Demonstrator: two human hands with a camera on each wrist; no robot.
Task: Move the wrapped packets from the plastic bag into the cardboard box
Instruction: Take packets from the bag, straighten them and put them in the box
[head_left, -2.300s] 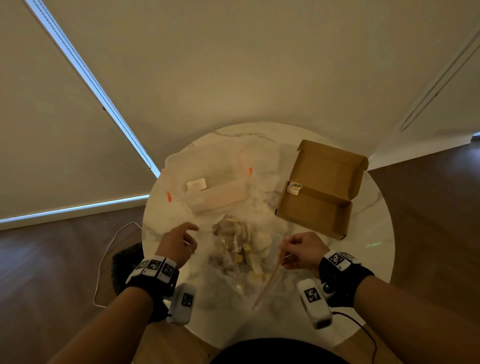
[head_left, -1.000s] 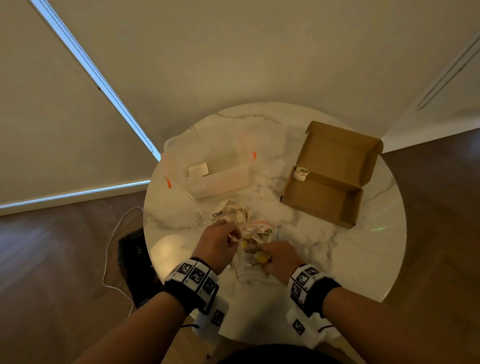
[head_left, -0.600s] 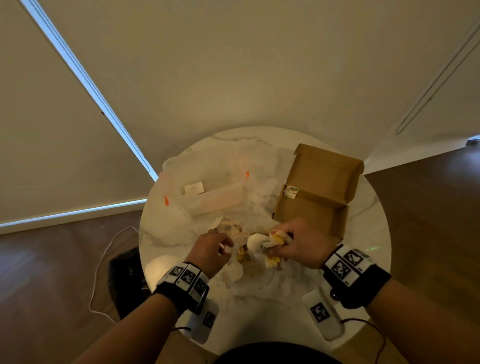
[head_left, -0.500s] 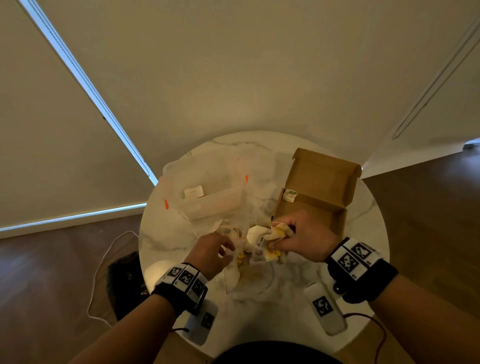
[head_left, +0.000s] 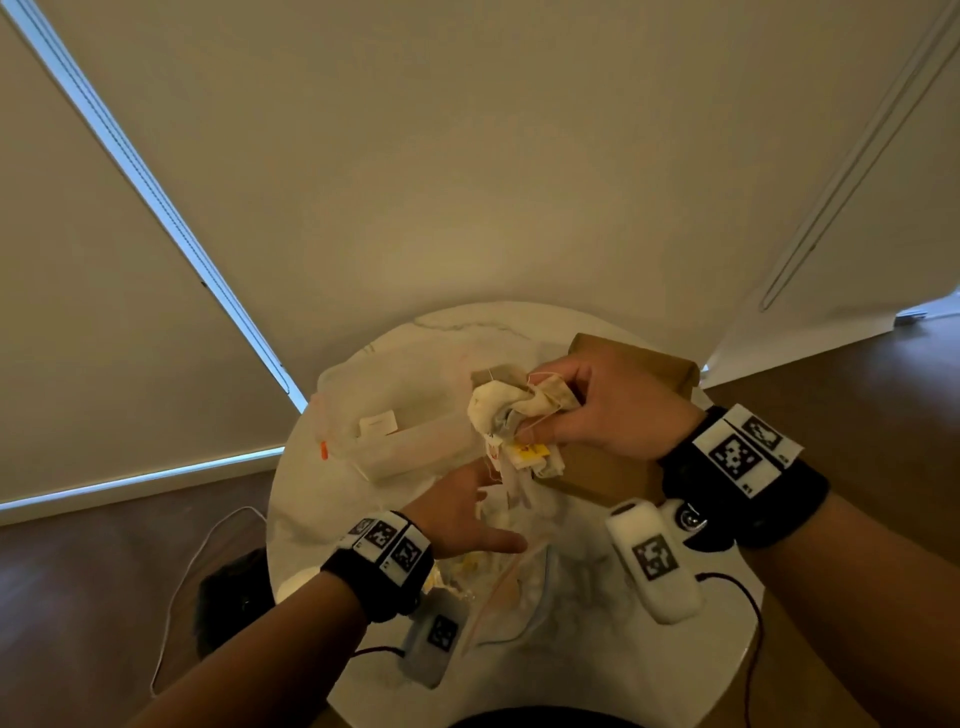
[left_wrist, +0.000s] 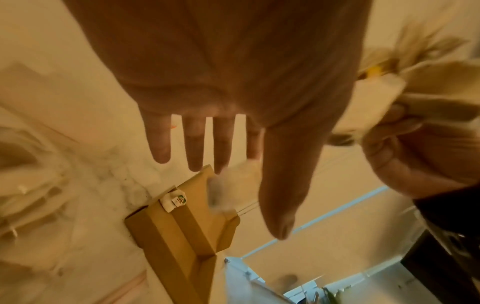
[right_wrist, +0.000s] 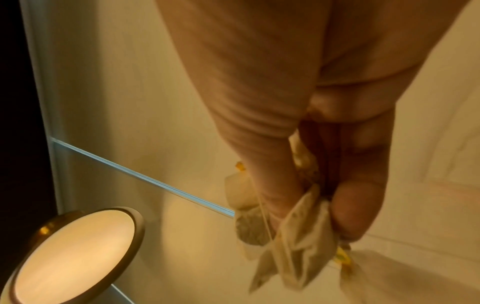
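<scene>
My right hand (head_left: 558, 410) grips a bunch of pale wrapped packets (head_left: 511, 415) with strings and yellow tags, lifted above the table just left of the brown cardboard box (head_left: 608, 473). In the right wrist view the thumb and fingers pinch the crumpled packets (right_wrist: 293, 246). The left hand (head_left: 480, 514) hovers with straight, spread fingers (left_wrist: 197, 144) over the clear plastic bag (head_left: 509, 587), holding nothing. The open box (left_wrist: 182, 232) lies beyond those fingers, a small white packet (left_wrist: 174, 200) on its edge. More packets stay in the bag.
A clear plastic container (head_left: 400, 431) with orange clips stands at the back left of the round marble table (head_left: 613, 665). A glowing round lamp (right_wrist: 72, 253) shows in the right wrist view. A cable (head_left: 182, 587) trails on the wooden floor at left.
The right hand has lifted the bunch of packets out of the bag and carried it up toward the box. The left hand let go of the bag and spread its fingers.
</scene>
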